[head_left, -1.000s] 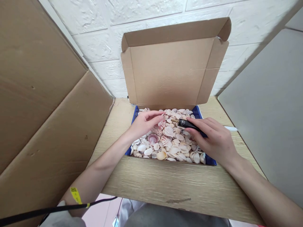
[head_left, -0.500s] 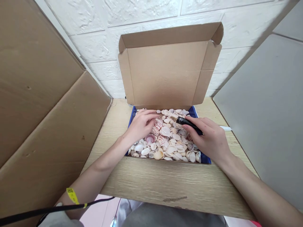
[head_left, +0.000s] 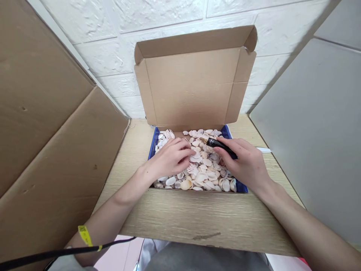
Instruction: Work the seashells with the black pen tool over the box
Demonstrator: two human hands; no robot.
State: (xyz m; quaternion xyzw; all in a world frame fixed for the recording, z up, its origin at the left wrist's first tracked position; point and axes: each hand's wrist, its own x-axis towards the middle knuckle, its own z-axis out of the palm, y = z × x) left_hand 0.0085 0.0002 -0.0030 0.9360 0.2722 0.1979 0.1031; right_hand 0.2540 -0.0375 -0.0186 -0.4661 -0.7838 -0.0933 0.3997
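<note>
looks like early days: the cardboard box (head_left: 153, 143) is open, right hand (head_left: 248, 160) gripping a black mini drill (head_left: 218, 144) over the seashells (head_left: 207, 177) inside, no shell held to its tip, can't tell if the curled left hand (head_left: 172, 156) has one

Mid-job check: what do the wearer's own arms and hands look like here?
The left hand and right hand are ungloved, with no rings or wristbands visible. The left forearm and right forearm are bare of sleeves. Pale grey fabric shows at lower left, possibly a sleeve. A black cable with a yellow tag crosses in front of the left arm.
</note>
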